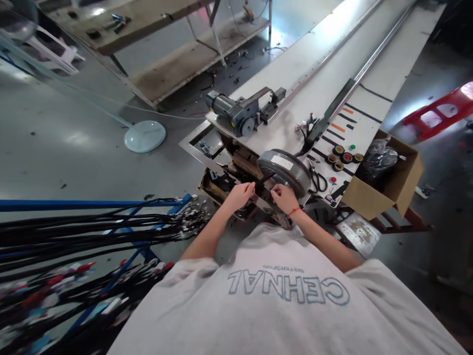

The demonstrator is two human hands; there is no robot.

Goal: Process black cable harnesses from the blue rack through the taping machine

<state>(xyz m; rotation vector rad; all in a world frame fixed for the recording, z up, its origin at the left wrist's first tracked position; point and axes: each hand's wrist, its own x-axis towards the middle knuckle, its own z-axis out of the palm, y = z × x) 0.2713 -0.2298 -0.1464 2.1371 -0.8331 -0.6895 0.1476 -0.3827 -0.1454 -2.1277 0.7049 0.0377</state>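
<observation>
In front of my body, my left hand [242, 194] is closed, its thumb and fingertips pressed together beside a short dark strip [264, 179]. What the pinch holds, if anything, is too small to make out. My right hand [284, 198], with a red cord at the wrist, is also closed in a pinch at the near side of a grey round drum [288, 166]. Its fingertips are partly hidden, and I cannot tell what they hold. The drum carries a white label [281, 161] and sits at the near end of a long white workbench [306, 93].
A motor unit [236, 111] stands on the bench's left side. To the right lie black-handled scissors [318, 180], several tape rolls [346, 158] and an open cardboard box [369, 197]. Black cable bundles [92, 227] hang over a blue rack [74, 204] on my left.
</observation>
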